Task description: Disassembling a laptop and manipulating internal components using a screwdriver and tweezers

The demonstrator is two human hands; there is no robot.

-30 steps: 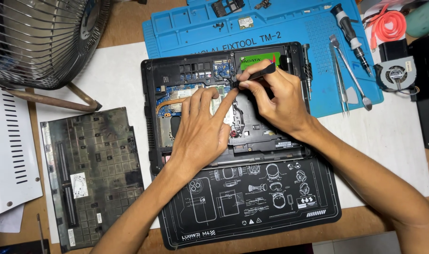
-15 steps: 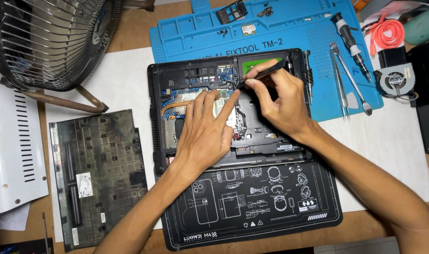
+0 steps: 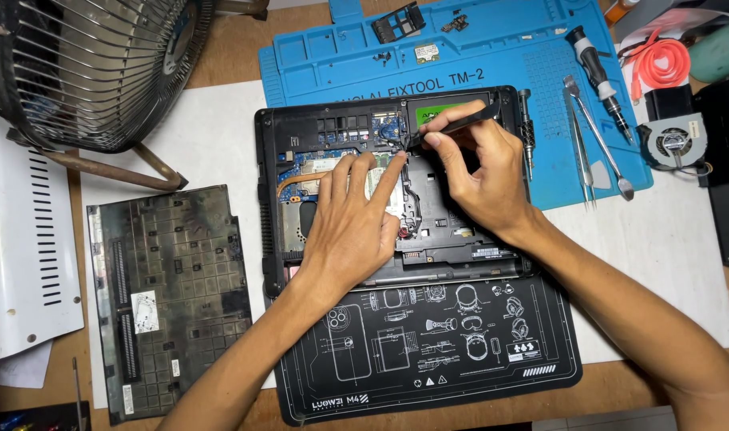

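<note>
**Black tool meets open laptop: right hand works the upper edge**

Black plastic and bare circuitry fill the middle of the view, where an opened laptop (image 3: 396,179) lies bottom-up on the table (image 3: 221,56), its near edge resting on a black printed mat (image 3: 428,343). The right hand (image 3: 480,172) is pinched around a slim black tool (image 3: 452,125), thumb and forefinger clamped on its shaft. The tool's long axis runs from upper right down to lower left, with its tip touching the board just beside the dark rectangular drive in the laptop's upper right corner. The left hand (image 3: 352,227) holds nothing; it lies flat with fingers spread over the board, its forefinger stretched up and to the right so that the fingertip sits just below the tool's tip. Both hands thus meet at one spot, the right above it, the left below, and the right is the nearer to the point of contact.

Left of the laptop lies its removed bottom cover (image 3: 169,295), and a wire fan (image 3: 85,64) stands beyond that. A blue work mat (image 3: 492,56) beyond the laptop carries a screwdriver (image 3: 596,72) and tweezers (image 3: 588,136).
</note>
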